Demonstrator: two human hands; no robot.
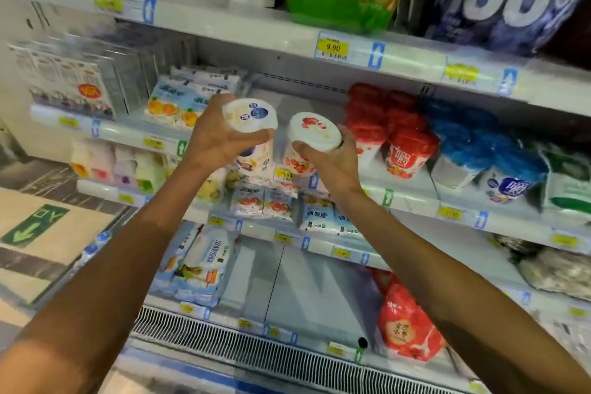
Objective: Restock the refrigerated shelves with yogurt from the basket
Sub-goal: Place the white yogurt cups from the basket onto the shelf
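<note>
Two yogurt cups (315, 133) are held before the bare gap of the middle shelf (307, 99), just left of the red-lidded cup pack (395, 134): the left hand (217, 141) grasps the blue-marked cup (251, 115) by its top, the right hand (331, 161) grasps the strawberry cup (311, 128). They tilt and nearly touch, so one could knock the other loose. Farther left of that pack lie orange-printed packs (177, 104), right of it blue-lidded cups (470, 144); nothing blocks the gap.

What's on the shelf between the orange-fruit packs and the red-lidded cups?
Head view: bare shelf there; left hand holds a blue-label cup, right hand a strawberry cup, before it.
</note>
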